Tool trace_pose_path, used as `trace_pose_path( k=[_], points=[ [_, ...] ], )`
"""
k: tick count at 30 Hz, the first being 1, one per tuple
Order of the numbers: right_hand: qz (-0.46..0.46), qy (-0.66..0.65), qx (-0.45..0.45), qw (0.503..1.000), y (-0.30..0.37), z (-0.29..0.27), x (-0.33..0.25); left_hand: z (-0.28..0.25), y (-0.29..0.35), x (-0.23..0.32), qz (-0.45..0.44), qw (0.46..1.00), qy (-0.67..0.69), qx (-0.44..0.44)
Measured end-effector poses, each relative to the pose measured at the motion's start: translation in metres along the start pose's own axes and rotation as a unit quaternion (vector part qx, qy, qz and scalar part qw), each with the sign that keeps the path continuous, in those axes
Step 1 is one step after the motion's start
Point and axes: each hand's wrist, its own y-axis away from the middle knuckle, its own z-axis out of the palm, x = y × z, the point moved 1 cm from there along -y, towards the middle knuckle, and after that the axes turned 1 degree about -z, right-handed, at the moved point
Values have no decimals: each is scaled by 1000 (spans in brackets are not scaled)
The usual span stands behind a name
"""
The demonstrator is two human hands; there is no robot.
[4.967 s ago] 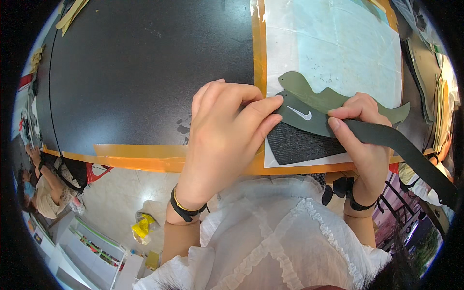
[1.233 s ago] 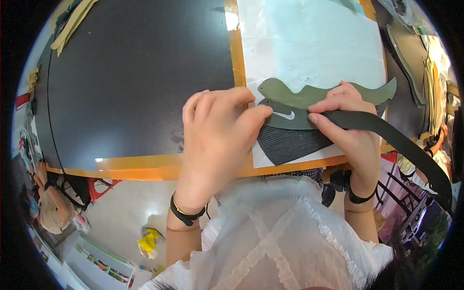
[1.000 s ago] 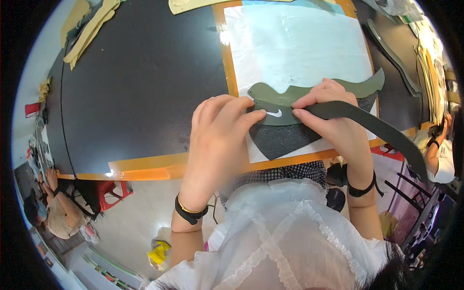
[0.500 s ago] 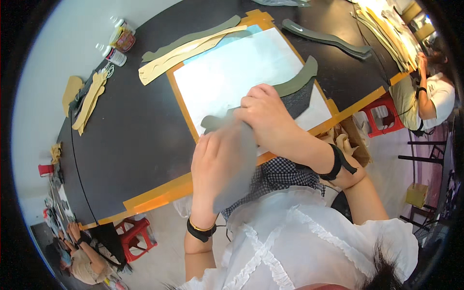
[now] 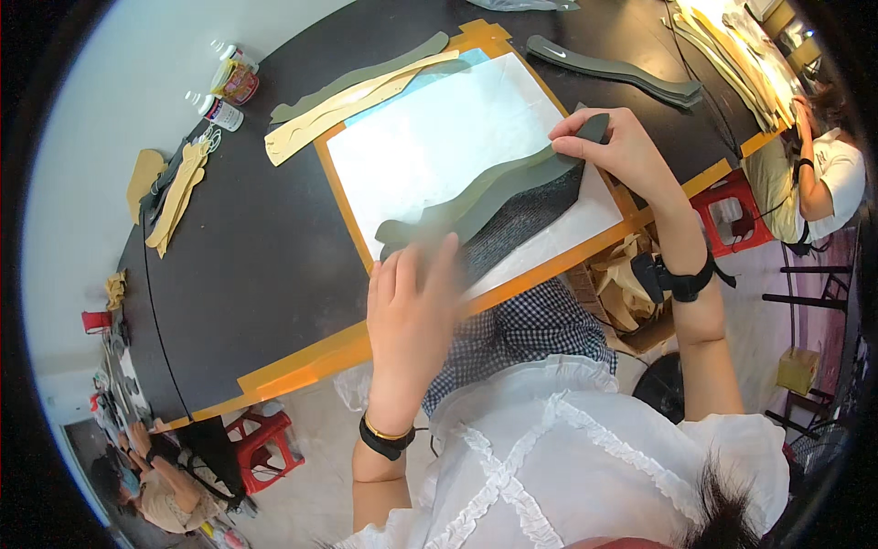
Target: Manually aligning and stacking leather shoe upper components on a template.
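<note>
An olive-green wavy strip (image 5: 498, 190) lies slantwise across a white sheet (image 5: 430, 137) in front of me. Along its near side shows a black textured piece (image 5: 526, 222), partly covered by the strip. My right hand (image 5: 622, 151) pinches the strip's far right end between thumb and fingers, and that tip sticks up past the thumb. At the strip's near left end is my left hand (image 5: 412, 306), its fingers stretched out and partly blurred. Whether those fingertips touch the strip is unclear.
Orange tape (image 5: 343, 197) borders the sheet. Beyond lie cream strips (image 5: 357, 101), a green strip (image 5: 366, 78) and stacked dark green strips (image 5: 613, 73). Bottles (image 5: 219, 112) stand at the far left. Co-workers sit at both sides, near red stools (image 5: 727, 220). A box of scraps (image 5: 626, 288) is below the edge.
My right hand has gone from the strip's middle to its right end and grips it there. The blurred grey flap by my left hand is down, and the left fingers have spread.
</note>
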Motion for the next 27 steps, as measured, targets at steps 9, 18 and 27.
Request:
trace_pose_path(
  k=[9,18,27],
  points=[
    [-159,125,-18,979,-7,-8,27,-5,1,8,-29,999,-21,-38],
    [-174,140,-53,973,13,16,-4,-26,-7,-39,-86,993,-26,-79],
    [-86,50,-115,988,4,17,10,-25,-6,-36,-92,991,-35,-87]
  ],
)
